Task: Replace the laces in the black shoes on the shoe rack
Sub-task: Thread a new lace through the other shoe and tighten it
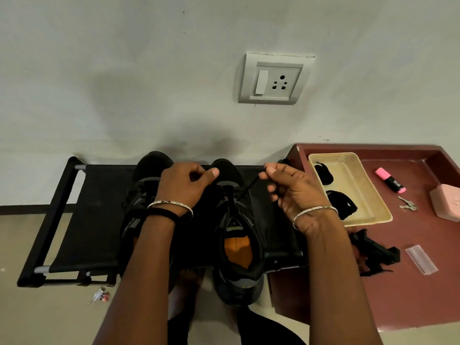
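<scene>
Because the lace (pixel 249 186) has to be drawn through the eyelets without slack, the right hand (pixel 291 189) pinches its free end between thumb and forefinger and holds it up and off to the side, so the strand runs taut from the fingertips down to the upper eyelets of the right-hand shoe (pixel 236 235). The left hand (pixel 184 185) sits curled over that shoe's toe end, thumb tucked toward the forefinger. It may be holding the other lace end, but no strand shows there and I cannot tell.

The shoe is black with grey panels and an orange insole, its mouth open toward the person and its heel hanging past the front edge of the shoe rack (pixel 94 220). Its mate, the left-hand shoe (pixel 151 168), stands just beside it, mostly hidden under the left forearm. Lacing looks, by my judgement, under way on the first shoe only.

To the right, within reach, a maroon table (pixel 423 295) carries a cream tray (pixel 380 207) with two black lace bundles (pixel 342 204) — likely kept there as the supply. Near it lie a black tangle (pixel 373 252), a clear packet (pixel 420 260), keys (pixel 408 206) and a pink highlighter (pixel 389 180).
</scene>
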